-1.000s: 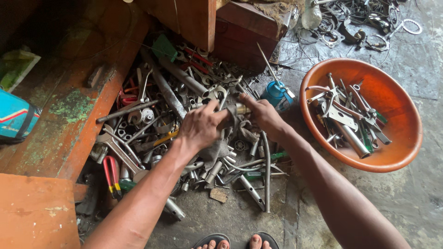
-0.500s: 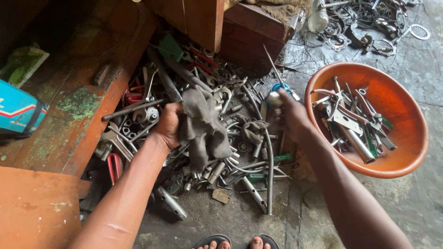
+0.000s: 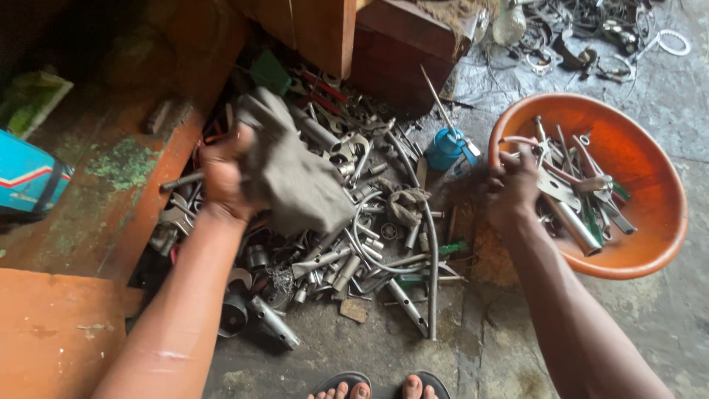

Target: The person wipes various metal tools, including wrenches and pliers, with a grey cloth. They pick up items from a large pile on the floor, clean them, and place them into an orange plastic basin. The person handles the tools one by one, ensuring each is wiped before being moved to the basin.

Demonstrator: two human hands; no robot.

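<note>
- At the bottom edge of the frame, the toes of two feet in dark sandals [image 3: 380, 386] stand on the grey, dirty concrete floor [image 3: 665, 325].
- Just above the toes, in the middle of the frame, lies a big pile of grey metal tools and pipe bits [image 3: 354, 251], with wrenches, sockets, short tubes and a long bent rod all mixed up.
- The left hand [image 3: 221, 177] is at the middle left of the frame, over the left side of the pile. Its grip is clamped on a dirty grey cloth rag [image 3: 292, 174].
- The rag hangs down from the hand, crumpled, above the pile.
- The right hand [image 3: 511, 191] is at the middle right of the frame, at the left rim of a round orange plastic bowl [image 3: 650, 222]. Its fingers are curled over a metal piece there, but I cannot tell if the grip is tight on it.
- The bowl sits on the floor and holds more metal tools, such as pliers and a shiny tube.
- Between the pile and the bowl, a bit higher up, stands a small blue oil can with a long thin spout [image 3: 447, 144].
- On the left of the frame is a worn orange wooden plank [image 3: 81, 222] with green spots.
- At the top of the frame are brown wooden boards [image 3: 325, 33], and in the upper right is a heap of dark wires and rings [image 3: 591, 33].
</note>
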